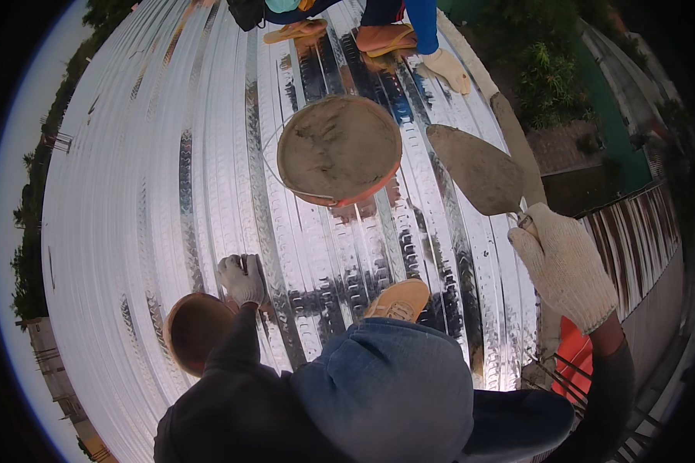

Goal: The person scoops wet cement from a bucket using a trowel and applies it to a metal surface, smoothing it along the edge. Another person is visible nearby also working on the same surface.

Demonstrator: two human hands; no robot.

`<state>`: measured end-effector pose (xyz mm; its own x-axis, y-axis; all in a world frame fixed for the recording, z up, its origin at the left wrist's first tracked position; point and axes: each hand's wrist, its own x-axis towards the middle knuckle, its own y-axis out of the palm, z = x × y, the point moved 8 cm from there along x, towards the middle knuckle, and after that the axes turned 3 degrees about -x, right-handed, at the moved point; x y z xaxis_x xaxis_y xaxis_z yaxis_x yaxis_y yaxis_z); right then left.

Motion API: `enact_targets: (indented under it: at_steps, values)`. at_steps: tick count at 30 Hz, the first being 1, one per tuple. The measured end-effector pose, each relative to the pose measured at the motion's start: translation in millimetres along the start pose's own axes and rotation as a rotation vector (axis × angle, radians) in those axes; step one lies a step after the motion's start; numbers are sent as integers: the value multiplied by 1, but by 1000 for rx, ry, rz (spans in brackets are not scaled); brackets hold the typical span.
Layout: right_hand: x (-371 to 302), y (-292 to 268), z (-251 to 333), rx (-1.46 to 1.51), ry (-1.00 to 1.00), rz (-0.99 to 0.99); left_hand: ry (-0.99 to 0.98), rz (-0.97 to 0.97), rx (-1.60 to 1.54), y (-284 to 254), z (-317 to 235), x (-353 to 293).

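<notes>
My right hand, in a cream knitted glove, grips the handle of a trowel at the roof's right edge. Grey mortar coats its broad blade, which points up and left. Left of the blade stands an orange bucket filled nearly to the rim with mortar; its wire handle hangs down on one side. My left hand, gloved too, leans on the shiny metal roofing with its fingers apart. Beside it is a brownish round container, partly covered by my left forearm.
Ribbed metal roofing spreads under everything. A mortar-covered ledge runs along its right edge, with a drop to a yard beyond. Ahead, another person in sandals rests a gloved hand on the roof. Rebar sticks out at lower right.
</notes>
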<state>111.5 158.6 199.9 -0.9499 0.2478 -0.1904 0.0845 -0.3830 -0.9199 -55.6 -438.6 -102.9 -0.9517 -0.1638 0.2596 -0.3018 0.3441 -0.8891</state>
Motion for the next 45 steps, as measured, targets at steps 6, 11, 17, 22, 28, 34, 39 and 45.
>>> enact_targets:
  at_steps: [6, 11, 17, 22, 28, 34, 39, 45]
  values:
    - [124, 33, 72, -388, -81, 252, -143, 152, -26, 1, -24, 5]
    - [179, 86, 95, -328, -141, 423, -8, 24, -42, 5, -7, 4]
    - [174, 127, 86, 302, 279, 602, -66, 92, -50, 16, 1, 2]
    - [139, 123, 87, 424, 313, 551, -25, 86, -33, 7, 13, 5]
    - [81, 92, 38, 623, 260, 468, -17, 135, 36, 24, -12, 10]
    - [-12, 87, -39, 706, 82, 311, -16, 210, -22, 45, -75, -15]
    - [-142, 144, -107, 818, 345, 102, 253, 261, -52, 73, -152, -68]
    - [-278, 201, -131, 1196, 795, -325, 437, 359, -43, 90, -202, -108]
